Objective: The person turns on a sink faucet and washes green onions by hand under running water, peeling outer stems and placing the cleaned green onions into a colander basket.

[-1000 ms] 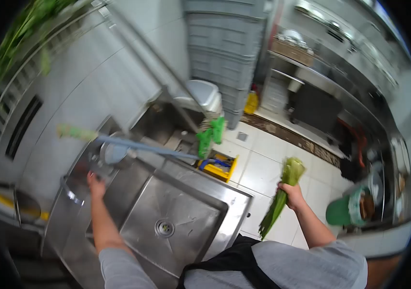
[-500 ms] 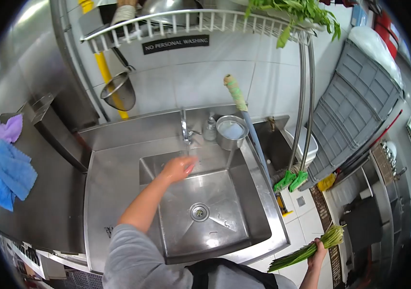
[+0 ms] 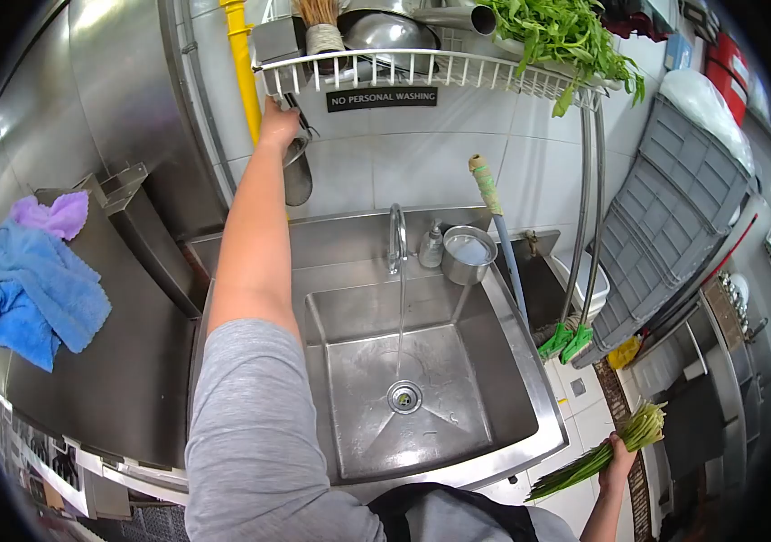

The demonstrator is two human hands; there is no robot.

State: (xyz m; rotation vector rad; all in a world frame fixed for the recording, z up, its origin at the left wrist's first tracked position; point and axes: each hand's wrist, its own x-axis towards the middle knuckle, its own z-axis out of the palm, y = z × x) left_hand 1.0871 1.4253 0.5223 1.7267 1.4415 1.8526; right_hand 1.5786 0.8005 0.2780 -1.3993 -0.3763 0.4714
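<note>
My left hand (image 3: 279, 123) is raised to the left end of the white wire rack (image 3: 476, 74), just above a hanging metal strainer (image 3: 299, 183). Its fingers are partly hidden, and I cannot tell whether they grip the strainer's handle. My forearm covers part of the mesh bowl. Down at the right, my right hand (image 3: 618, 459) is closed around a bunch of long green stalks with pale ends (image 3: 584, 471), like spring onions or chives. A thin stream of water falls from the faucet (image 3: 396, 237) into the steel sink (image 3: 512, 397).
A soap bottle (image 3: 431, 245) and metal pot (image 3: 469, 255) stand behind the sink. Leafy greens (image 3: 557, 41) and metal bowls (image 3: 393, 43) sit on the rack. Cloths (image 3: 38, 280) lie at left. Grey crates (image 3: 665, 208) and green-headed tools (image 3: 575, 343) are right.
My left hand has moved from beside the faucet up to the rack's left end by the strainer. The water stream now shows clearly. My right hand keeps the green bunch.
</note>
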